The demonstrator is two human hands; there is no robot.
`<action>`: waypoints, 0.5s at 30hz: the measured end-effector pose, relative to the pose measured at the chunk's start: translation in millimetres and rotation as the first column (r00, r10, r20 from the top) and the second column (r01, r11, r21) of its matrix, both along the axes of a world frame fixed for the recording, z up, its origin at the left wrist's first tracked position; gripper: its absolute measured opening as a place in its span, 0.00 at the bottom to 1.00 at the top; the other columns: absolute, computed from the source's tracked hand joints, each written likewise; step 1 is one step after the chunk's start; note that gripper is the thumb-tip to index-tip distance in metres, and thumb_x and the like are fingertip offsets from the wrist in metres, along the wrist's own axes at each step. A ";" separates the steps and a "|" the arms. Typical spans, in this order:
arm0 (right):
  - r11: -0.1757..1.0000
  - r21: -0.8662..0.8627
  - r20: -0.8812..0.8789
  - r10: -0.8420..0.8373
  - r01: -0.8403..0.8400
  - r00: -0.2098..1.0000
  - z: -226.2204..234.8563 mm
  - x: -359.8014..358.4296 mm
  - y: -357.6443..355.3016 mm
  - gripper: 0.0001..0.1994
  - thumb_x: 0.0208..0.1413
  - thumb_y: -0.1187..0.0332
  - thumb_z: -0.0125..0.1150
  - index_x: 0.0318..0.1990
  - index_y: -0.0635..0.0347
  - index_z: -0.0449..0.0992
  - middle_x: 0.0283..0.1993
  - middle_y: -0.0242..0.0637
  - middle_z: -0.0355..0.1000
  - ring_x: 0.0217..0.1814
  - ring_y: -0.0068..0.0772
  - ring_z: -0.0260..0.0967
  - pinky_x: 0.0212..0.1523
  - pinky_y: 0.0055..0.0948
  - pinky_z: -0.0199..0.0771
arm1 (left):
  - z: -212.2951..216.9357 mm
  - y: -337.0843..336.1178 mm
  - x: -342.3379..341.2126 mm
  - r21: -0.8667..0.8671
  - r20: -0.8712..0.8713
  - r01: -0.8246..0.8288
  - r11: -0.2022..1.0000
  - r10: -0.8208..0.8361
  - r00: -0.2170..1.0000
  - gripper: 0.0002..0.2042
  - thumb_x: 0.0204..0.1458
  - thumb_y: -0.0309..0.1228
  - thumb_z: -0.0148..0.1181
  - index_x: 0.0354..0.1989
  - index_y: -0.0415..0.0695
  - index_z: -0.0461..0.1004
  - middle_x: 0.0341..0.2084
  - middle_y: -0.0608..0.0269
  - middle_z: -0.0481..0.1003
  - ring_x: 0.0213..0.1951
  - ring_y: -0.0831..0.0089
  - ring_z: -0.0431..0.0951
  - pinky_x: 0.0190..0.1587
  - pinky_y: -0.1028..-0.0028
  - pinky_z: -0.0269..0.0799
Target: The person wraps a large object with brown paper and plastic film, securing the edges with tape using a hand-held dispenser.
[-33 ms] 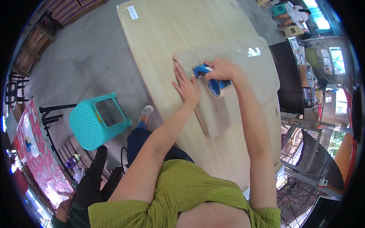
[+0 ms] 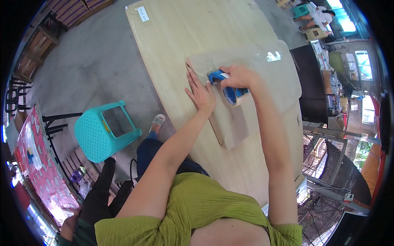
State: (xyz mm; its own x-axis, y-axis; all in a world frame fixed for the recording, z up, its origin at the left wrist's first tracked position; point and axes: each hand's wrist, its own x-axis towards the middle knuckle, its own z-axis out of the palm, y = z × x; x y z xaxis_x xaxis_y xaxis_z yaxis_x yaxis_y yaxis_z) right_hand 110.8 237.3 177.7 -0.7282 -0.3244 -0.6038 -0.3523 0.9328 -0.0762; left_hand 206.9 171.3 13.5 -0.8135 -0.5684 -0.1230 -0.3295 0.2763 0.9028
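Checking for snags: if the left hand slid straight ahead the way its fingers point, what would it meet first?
The left hand lies flat on the cardboard piece, fingers toward its far edge. Beyond that, only bare wooden table shows; the way looks free.

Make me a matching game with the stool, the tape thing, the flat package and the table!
Things:
1. plastic stool
2. tape dispenser
3. flat package
4. table

Descriptions:
A. pale wood
B. teal, on the floor
C. blue, gripped by the right hand
D. pressed flat under the left hand

Pairs: 1-B, 2-C, 3-D, 4-A
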 end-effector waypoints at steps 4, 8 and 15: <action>0.999 -0.022 0.055 0.031 -0.030 0.998 3.1 8.8 18.9 0.36 0.37 0.53 0.64 0.61 0.49 0.73 0.40 0.51 0.79 0.41 0.52 0.78 0.45 0.41 0.77 | -0.1 5.7 0.6 -0.027 -0.003 0.012 1.000 -0.012 1.000 0.41 0.60 0.35 0.52 0.76 0.43 0.33 0.74 0.47 0.42 0.75 0.54 0.44 0.70 0.38 0.32; 1.000 -0.023 0.097 -0.012 0.014 0.995 13.0 52.5 47.6 0.38 0.36 0.53 0.65 0.62 0.51 0.73 0.40 0.53 0.79 0.41 0.53 0.78 0.45 0.42 0.77 | -2.8 6.1 0.3 -0.031 0.048 -0.003 1.000 0.005 0.999 0.40 0.61 0.36 0.52 0.76 0.44 0.35 0.75 0.53 0.43 0.75 0.58 0.44 0.71 0.40 0.31; 0.968 0.127 0.157 -0.233 0.215 0.960 26.3 183.9 134.7 0.33 0.37 0.54 0.66 0.58 0.43 0.76 0.42 0.48 0.80 0.42 0.51 0.78 0.47 0.43 0.78 | -7.1 5.5 0.3 -0.055 0.030 -0.023 0.998 0.025 0.999 0.41 0.61 0.36 0.53 0.76 0.45 0.34 0.75 0.53 0.43 0.75 0.58 0.45 0.71 0.39 0.32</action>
